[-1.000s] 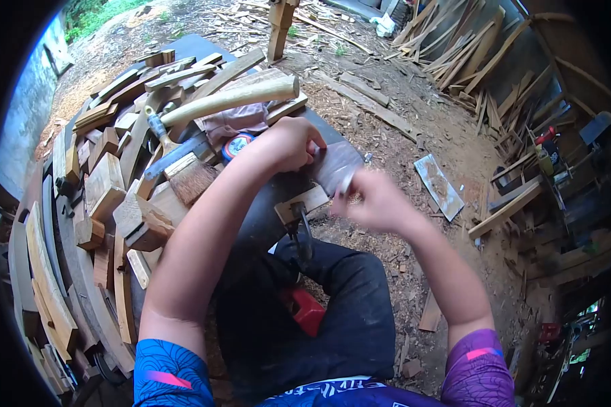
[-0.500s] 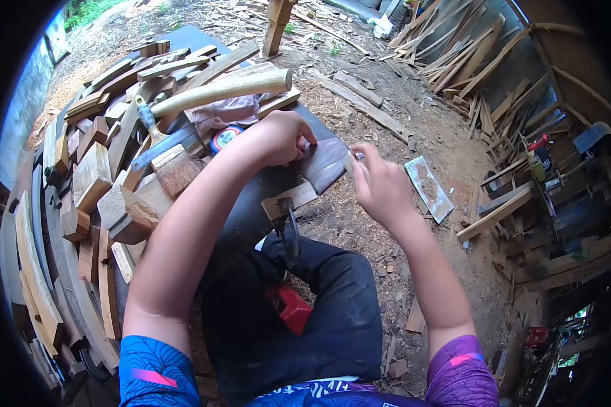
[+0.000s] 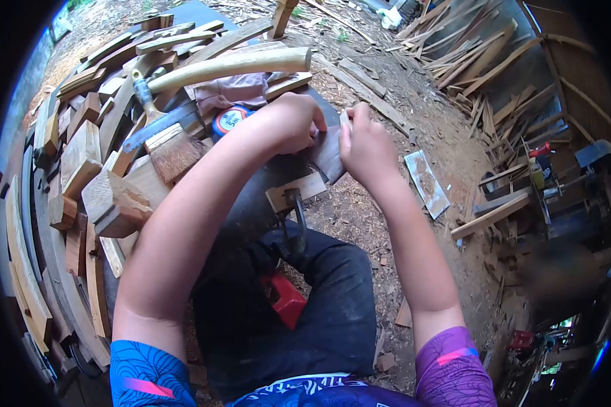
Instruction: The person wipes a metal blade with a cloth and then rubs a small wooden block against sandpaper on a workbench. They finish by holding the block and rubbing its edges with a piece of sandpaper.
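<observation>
My left hand (image 3: 299,125) grips the near edge of a flat, dark brown wooden board (image 3: 327,157), with its fingers curled over it. At the board's right edge is my right hand (image 3: 370,146); its fingers are pinched on a small pale piece (image 3: 347,121) that I cannot identify, mostly hidden by them. Just below the board, a light wood block (image 3: 310,186) lies at the bench edge under a metal clamp (image 3: 297,217). A tape measure (image 3: 229,121) rests beside my left forearm.
Left of my arm lie a wide paintbrush (image 3: 173,152), a metal blade (image 3: 157,129), a thick wooden handle (image 3: 231,70), a pinkish cloth (image 3: 234,93) and many wood offcuts (image 3: 81,166). A pale panel (image 3: 426,183) lies on the ground. Something red (image 3: 285,298) is between my legs.
My right hand has moved up along the board's right edge with the small pale piece. My left hand keeps its hold on the board. The view has shifted slightly.
</observation>
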Demonstrator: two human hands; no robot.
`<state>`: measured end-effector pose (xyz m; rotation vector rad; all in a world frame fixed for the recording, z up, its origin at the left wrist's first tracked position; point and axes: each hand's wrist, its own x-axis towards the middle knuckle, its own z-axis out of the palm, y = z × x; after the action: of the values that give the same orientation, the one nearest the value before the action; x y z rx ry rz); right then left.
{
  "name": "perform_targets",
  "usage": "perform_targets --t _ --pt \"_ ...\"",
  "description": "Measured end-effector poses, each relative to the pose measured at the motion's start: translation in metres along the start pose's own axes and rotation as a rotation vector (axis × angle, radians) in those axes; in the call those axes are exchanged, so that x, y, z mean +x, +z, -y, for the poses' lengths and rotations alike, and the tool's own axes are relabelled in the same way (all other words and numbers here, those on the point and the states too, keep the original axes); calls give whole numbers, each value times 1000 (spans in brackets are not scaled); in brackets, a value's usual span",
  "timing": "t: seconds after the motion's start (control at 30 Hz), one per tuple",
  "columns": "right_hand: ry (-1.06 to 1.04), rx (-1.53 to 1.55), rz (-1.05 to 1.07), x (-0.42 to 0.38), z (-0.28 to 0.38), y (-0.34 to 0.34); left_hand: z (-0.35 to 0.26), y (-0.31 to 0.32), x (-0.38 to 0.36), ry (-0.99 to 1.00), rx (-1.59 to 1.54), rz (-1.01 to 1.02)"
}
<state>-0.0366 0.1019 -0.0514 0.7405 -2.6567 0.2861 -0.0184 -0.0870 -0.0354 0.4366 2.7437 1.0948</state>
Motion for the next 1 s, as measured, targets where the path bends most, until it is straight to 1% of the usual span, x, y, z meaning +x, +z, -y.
perform_targets --t 0.07,0.1,0.13,0.2,0.27,0.3,0.33,0.37,0.43,0.47,0.53,0.6,0.63,0.73,0.8,0.83,0.87,0.93,0.97,1.0 --pt "22 26 33 -15 5 -5 0 -2 -4 -7 -6 -46" --pt "32 52 69 -23 11 -8 9 3 2 68 71 -65" --pt "19 54 66 -36 19 -14 13 6 4 95 84 -89" --pt "-62 122 81 -58 30 -25 3 -1 2 6 51 -32" --pt "-12 120 86 -38 21 -15 -2 -6 1 -10 126 6" --pt "32 119 67 -16 14 -5 0 -5 0 -29 -8 43" --pt "75 115 48 -4 7 1 0 -2 -1 -67 -37 4" --pt "100 115 37 0 7 5 0 0 -3 -56 -59 -11" --pt "160 -7 92 14 14 8 -3 0 -6 -47 -68 -43" --pt "156 -2 82 6 19 4 -3 2 -6 -55 -78 -37" --pt "90 108 89 -31 35 -8 -1 1 -6 -49 -68 -38" --pt "62 90 185 -60 51 -24 -4 -3 -6 -24 -18 -16" --pt "57 87 181 -59 50 -24 -4 -4 -5 -33 -40 -22" --pt "35 181 94 -51 36 -13 0 -4 -1 -45 -19 -4" --pt "138 147 -27 -18 17 5 -1 -2 -2 -109 -83 -22" --pt "242 102 78 -4 14 2 -2 -1 -2 -115 -83 -22" --pt "247 105 38 1 9 6 -2 -1 -3 -125 -85 -26" --pt "142 20 -86 2 6 17 -2 1 -6 -100 -177 -79" --pt "89 16 -155 -1 8 18 -5 -2 -7 -112 -114 -43" --pt "77 17 -168 -1 8 16 -5 -4 -6 -104 -106 -29"
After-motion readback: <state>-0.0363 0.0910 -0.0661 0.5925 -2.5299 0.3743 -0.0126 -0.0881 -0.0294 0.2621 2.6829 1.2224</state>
